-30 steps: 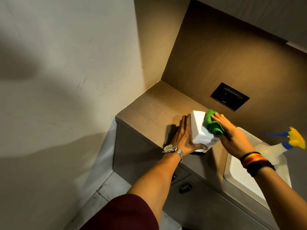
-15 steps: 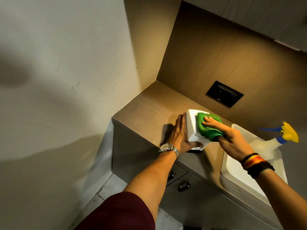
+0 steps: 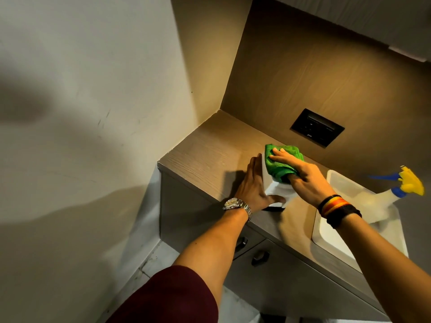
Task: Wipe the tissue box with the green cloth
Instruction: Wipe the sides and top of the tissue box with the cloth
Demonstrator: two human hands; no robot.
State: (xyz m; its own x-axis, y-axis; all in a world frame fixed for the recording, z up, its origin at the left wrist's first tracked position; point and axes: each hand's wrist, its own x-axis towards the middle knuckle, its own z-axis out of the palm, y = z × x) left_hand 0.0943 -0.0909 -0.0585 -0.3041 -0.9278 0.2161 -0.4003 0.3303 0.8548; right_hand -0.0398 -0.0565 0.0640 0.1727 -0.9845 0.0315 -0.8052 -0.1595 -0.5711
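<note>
Risk first: wooden countertop (image 3: 210, 155) edge close on near side; too much push from cloth side could slide or tip tissue box (image 3: 277, 187) toward sink (image 3: 326, 231) or off the front. Spray bottle (image 3: 382, 199) lying across sink at right, well apart, elbow snag possible. Tissue box mid-counter, clamped between both hands. Left hand (image 3: 253, 183) flat and open against box's left face, thumb hooked round near corner. Right hand (image 3: 303, 176) pressing green cloth (image 3: 279, 162) onto box top, fingers spread, cloth bunched underneath.
</note>
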